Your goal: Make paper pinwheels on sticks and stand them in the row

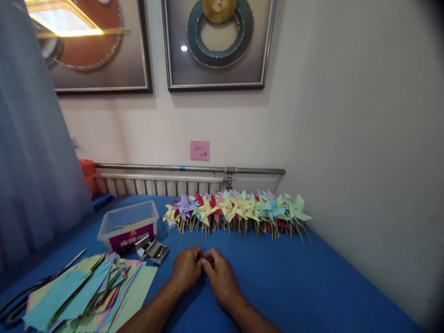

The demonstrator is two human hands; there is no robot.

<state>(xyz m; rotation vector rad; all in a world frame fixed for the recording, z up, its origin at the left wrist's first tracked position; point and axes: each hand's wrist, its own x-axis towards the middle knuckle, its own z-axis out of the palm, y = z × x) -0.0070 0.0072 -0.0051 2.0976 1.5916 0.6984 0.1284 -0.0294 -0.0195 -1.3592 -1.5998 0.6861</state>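
Observation:
My left hand [188,268] and my right hand [222,276] rest on the blue tabletop [294,286], fingers curled and tips meeting at the centre. Nothing shows between the fingers; anything held there is hidden. Just beyond my hands lies a long heap of paper pinwheels [227,206] in yellow, green, purple, red and blue, on thin wooden sticks. To the left of my left hand is an open small box of metal pins [158,251]. Nearer me on that side, coloured paper sheets [76,291] are piled, with black-handled scissors [38,284] lying against their left edge.
A clear plastic tub [130,224] with a few sticks inside stands behind the small box. Blue curtain cloth [38,138] hangs at the left. A radiator [159,185] and metal pipe [156,167] run along the back wall, below a pink note [200,150].

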